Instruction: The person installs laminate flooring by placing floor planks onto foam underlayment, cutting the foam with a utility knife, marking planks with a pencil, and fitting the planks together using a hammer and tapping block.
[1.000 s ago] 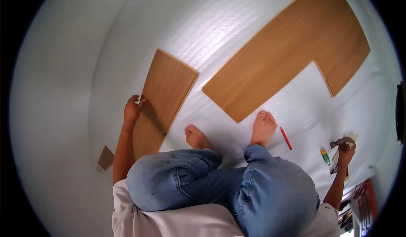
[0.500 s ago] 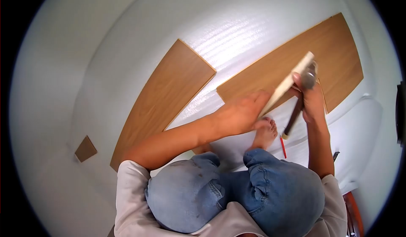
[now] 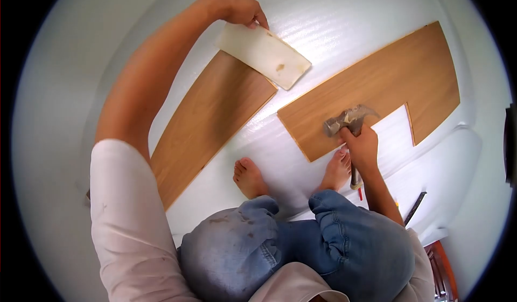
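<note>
Up at the far end of the left wood-look floor plank (image 3: 207, 113), my left hand (image 3: 242, 11) grips a flat whitish block (image 3: 264, 57) by its upper edge. The block lies along the plank's end, and I cannot tell whether they touch. My right hand (image 3: 363, 144) is closed round the handle of a claw hammer (image 3: 340, 121), just below its head. The hammer is over the near edge of the right floor plank (image 3: 393, 70), which has a rectangular notch cut from that side.
White foam underlay (image 3: 328, 32) covers the floor under the planks. My bare feet (image 3: 249, 178) stand between them. A red pencil (image 3: 360, 194) and a black strip-like tool (image 3: 416, 207) lie at right. A red-edged object (image 3: 446, 269) sits at lower right.
My left hand has carried the whitish block from beside the hammer up and left to the left plank's end. My right hand has moved the hammer slightly left and down.
</note>
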The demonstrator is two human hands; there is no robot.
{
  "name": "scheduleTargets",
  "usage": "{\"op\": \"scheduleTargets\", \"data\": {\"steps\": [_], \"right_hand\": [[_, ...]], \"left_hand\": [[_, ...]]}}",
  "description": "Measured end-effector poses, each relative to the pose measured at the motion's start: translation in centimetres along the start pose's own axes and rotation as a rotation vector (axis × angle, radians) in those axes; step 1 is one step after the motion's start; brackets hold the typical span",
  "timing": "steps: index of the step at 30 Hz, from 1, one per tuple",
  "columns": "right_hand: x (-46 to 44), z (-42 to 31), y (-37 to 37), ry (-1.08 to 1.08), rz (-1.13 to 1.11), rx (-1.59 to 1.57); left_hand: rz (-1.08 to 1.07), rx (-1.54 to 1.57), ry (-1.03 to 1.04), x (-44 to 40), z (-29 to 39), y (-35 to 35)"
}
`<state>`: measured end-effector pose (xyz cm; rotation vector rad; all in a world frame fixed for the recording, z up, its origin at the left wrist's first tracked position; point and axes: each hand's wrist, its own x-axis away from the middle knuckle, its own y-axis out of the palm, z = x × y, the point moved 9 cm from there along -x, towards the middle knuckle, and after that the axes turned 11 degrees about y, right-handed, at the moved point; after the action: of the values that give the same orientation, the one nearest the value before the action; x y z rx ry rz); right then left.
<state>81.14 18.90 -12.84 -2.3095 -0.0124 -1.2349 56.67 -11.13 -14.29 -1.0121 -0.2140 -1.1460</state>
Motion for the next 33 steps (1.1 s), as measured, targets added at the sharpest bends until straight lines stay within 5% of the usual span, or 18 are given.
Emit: {"op": "scheduleTargets", "data": {"steps": [2, 11, 14, 33], "right_hand": [[0.2, 1.4, 0.3, 0.004, 0.008, -0.015], [-0.3, 5.0, -0.8, 0.184, 0.084, 0.032], [-1.4, 5.8, -1.3, 0.037, 0.109, 0.043], [-2.1, 6.7, -0.8, 0.104, 0.06, 0.036]], "left_hand": [[-0.124, -0.061, 0.022, -2.1, -1.8, 1.1], [-0.062, 0.141, 0.131, -4.3, -5.1, 2.1], [-0.028, 0.178, 0.17, -4.2, -5.4, 2.1], [-0.068, 0.303, 0.093, -4.6, -5.8, 2.5]]}}
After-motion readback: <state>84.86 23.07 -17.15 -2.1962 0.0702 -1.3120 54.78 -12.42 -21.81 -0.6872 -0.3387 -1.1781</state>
